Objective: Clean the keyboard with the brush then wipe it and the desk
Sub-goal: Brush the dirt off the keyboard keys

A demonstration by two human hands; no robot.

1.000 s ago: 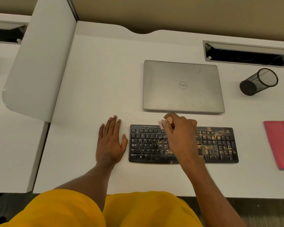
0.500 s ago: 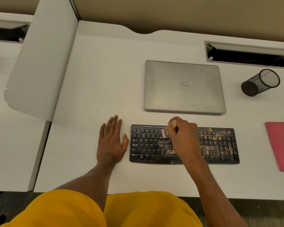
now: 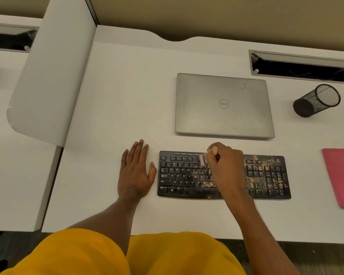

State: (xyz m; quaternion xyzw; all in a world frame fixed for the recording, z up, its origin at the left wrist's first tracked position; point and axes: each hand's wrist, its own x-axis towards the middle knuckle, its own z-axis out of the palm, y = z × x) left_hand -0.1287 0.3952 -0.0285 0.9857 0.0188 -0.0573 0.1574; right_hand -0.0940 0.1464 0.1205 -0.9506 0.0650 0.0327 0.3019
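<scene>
A black keyboard (image 3: 179, 175) lies near the front of the white desk (image 3: 127, 96), with tan crumbs spread over its middle and right keys. My right hand (image 3: 224, 165) is over the keyboard's middle and grips a small brush (image 3: 202, 160); its pinkish bristles touch the upper key rows and its pale handle end sticks out of my fist. My left hand (image 3: 136, 169) rests flat on the desk just left of the keyboard, fingers straight. A pink cloth (image 3: 341, 175) lies at the right edge.
A closed grey laptop (image 3: 223, 106) sits just behind the keyboard. A black mesh pen cup (image 3: 316, 101) lies tipped at the right. An open cable tray (image 3: 300, 67) is set into the desk at the back right. A white divider panel (image 3: 52, 72) stands at the left.
My right hand has drawn the brush a little toward me, from the keyboard's top edge down onto the upper key rows. My left hand has stayed flat on the desk.
</scene>
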